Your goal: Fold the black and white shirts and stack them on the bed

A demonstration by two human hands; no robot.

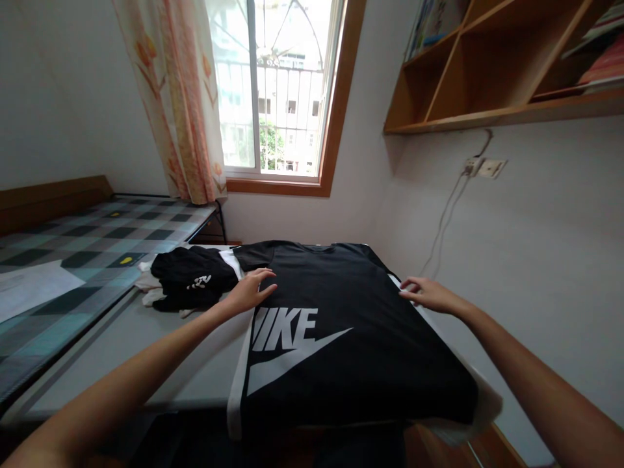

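on bench (195, 364) near window (275, 97); with left hand (249, 290) loosely open over black shirt (358, 354), right hand (428, 294) at its edge; can't tell if pinching

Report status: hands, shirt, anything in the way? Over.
Left hand open at left edge of shirt; right hand at right edge, grip unclear. Shirt spread on table, print up. Clothes pile close on left.
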